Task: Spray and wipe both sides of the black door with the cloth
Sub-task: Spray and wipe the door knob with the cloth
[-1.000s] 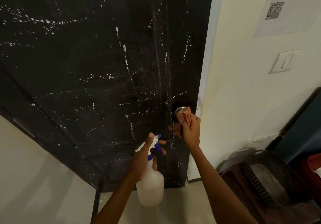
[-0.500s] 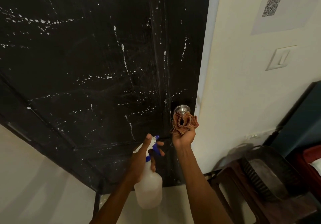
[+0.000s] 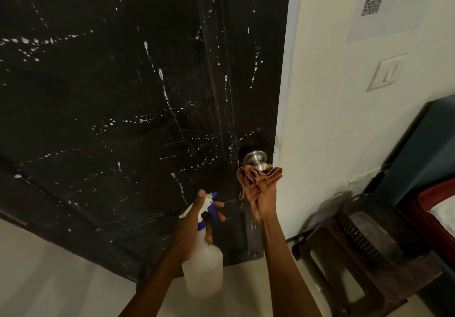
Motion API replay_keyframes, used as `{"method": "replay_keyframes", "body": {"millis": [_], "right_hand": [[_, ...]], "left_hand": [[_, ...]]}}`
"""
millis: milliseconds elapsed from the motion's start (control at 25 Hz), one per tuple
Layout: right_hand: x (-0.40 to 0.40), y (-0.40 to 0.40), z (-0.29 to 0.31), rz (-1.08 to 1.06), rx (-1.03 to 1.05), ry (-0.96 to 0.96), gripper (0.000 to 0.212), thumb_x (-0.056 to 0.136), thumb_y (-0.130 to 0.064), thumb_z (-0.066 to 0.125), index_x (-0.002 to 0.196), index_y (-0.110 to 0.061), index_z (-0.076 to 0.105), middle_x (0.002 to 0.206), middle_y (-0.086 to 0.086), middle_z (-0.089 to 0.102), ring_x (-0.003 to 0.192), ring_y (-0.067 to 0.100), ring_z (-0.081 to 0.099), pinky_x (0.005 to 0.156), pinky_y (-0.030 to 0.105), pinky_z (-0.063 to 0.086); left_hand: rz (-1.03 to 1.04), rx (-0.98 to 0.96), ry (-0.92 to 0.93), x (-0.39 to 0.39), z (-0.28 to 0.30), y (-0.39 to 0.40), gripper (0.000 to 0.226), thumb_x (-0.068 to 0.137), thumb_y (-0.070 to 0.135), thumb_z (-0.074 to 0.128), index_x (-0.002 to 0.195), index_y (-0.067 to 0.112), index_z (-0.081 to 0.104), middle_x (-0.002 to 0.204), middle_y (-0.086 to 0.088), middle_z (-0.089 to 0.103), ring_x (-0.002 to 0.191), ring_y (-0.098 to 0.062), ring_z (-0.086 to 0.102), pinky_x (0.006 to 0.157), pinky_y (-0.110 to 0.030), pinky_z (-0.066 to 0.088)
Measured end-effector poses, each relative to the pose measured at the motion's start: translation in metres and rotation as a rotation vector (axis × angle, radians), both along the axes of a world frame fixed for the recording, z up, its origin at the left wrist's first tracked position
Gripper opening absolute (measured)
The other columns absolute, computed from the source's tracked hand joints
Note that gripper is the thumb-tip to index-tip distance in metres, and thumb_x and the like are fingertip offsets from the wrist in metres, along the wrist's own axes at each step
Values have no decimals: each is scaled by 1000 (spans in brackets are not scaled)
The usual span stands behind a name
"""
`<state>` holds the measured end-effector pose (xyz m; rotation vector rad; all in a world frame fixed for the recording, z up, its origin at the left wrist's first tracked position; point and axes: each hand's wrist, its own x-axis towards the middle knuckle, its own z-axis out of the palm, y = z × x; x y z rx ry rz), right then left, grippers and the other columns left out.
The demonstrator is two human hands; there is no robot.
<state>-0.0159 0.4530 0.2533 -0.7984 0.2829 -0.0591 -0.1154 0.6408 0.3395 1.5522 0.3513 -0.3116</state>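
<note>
Below the knob (image 3: 256, 160), cloth (image 3: 256, 177) is bunched in right hand (image 3: 264, 200): soft, light, best regripped flat. Bottle (image 3: 203, 265) is gripped at neck by left hand (image 3: 194, 225); door (image 3: 123, 107) is wet, likely slick.

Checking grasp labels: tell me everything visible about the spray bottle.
The spray bottle has a translucent whitish plastic body, a blue collar and a white head with a blue trigger and blue nozzle tip. It is roughly upright, leaning slightly, with the nozzle facing the black door. The left hand grips its neck, with one finger at the trigger. It is held in the air low in the head view, touching nothing else. The liquid level cannot be made out.
</note>
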Motion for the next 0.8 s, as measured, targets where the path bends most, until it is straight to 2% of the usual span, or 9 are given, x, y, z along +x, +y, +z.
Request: {"method": "replay_keyframes", "body": {"millis": [80, 120, 200, 280, 360, 440, 600, 720, 800], "right_hand": [[-8, -6, 8, -7, -68, 33, 43, 102, 5, 48, 140, -15, 48, 120, 10, 69, 101, 21, 74, 79, 32, 63], [-8, -10, 8, -8, -65, 39, 44, 100, 5, 51, 140, -13, 49, 123, 13, 69, 108, 28, 72, 84, 37, 63], [-8, -16, -1, -9, -47, 65, 45, 100, 4, 53, 143, -12, 52, 131, 20, 66, 120, 42, 64, 95, 51, 58], [-12, -19, -5, -1, -37, 87, 37, 105, -2, 47, 140, -12, 54, 132, 24, 64, 119, 44, 65, 97, 58, 55], [-10, -28, -3, -47, -70, 122, 30, 108, -9, 44, 133, -14, 60, 131, 23, 66, 112, 37, 70, 95, 54, 57], [-5, -35, 5, -43, -130, 78, 30, 107, -10, 46, 133, -15, 60, 129, 21, 67, 111, 34, 70, 95, 50, 58], [-6, -32, 14, 5, -314, 13, 45, 100, 5, 51, 142, -11, 50, 128, 15, 66, 106, 23, 72, 82, 30, 60], [-8, -30, 17, 10, -408, -12, 50, 97, 9, 52, 143, -11, 49, 129, 12, 65, 113, 22, 69, 90, 32, 60], [-7, -32, 17, -2, -414, -20, 45, 98, 7, 52, 139, -11, 52, 124, 9, 67, 103, 12, 71, 85, 27, 60]], "left_hand": [[-10, 16, 12, 2, 2, -3, 88, 75, 81, 43, 114, 7, 69, 103, -23, 70, 53, -17, 52, 55, -35, 50], [-21, 2, 16, 3, 4, -5, 86, 78, 79, 42, 116, 6, 67, 99, -20, 71, 52, -16, 52, 57, -37, 52], [-74, -68, 13, 5, 12, -10, 78, 85, 67, 36, 116, 1, 64, 86, -12, 72, 44, -14, 51, 43, -28, 46], [-111, -92, 0, 8, 15, -14, 74, 86, 62, 32, 114, 1, 64, 80, -9, 72, 40, -15, 50, 36, -23, 40], [-119, -77, -27, 9, 14, -18, 74, 87, 62, 32, 112, 2, 65, 81, -11, 72, 40, -15, 49, 36, -22, 39], [-131, -75, -44, 9, 15, -21, 72, 87, 61, 31, 110, 2, 66, 82, -12, 71, 40, -15, 49, 36, -22, 39], [-119, -39, -51, 13, 13, -30, 75, 83, 67, 33, 107, 6, 69, 84, -14, 72, 42, -16, 47, 40, -24, 38], [-118, -68, -6, 16, 13, -33, 74, 84, 71, 36, 105, 8, 69, 87, -13, 72, 44, -17, 51, 44, -26, 40], [-120, -71, 8, 17, 15, -34, 74, 84, 71, 36, 105, 9, 69, 88, -14, 72, 44, -16, 52, 43, -26, 40]]}}
